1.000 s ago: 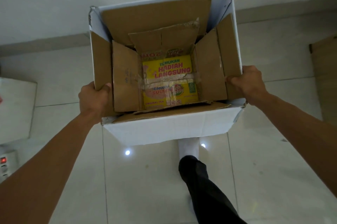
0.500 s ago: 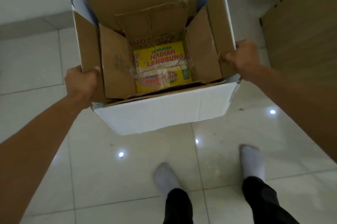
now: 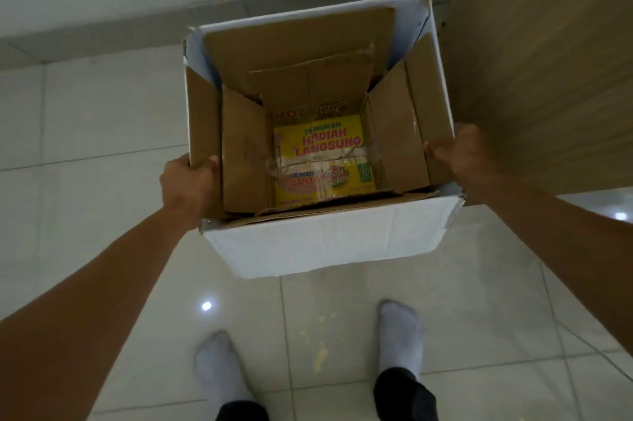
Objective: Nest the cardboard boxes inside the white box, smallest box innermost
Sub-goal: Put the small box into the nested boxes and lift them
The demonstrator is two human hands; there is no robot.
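I hold the white box (image 3: 329, 239) up in the air in front of me, above the floor. Inside it sits a brown cardboard box (image 3: 298, 43) with its flaps standing up, and within that a smaller brown box (image 3: 243, 153). At the very bottom lies a yellow printed box (image 3: 322, 160) with red and green lettering. My left hand (image 3: 188, 184) grips the left rim, fingers curled over the cardboard flap. My right hand (image 3: 462, 153) grips the right rim the same way.
A wooden panel (image 3: 548, 61) stands close on the right, near the box's right side. A white wall with a grey skirting (image 3: 102, 33) runs behind. Below are glossy pale floor tiles (image 3: 308, 335) and my two feet in white socks (image 3: 400, 331).
The view has turned to the right, so the wooden panel now fills more of the right side. The box stays in both hands. My feet now stand side by side.
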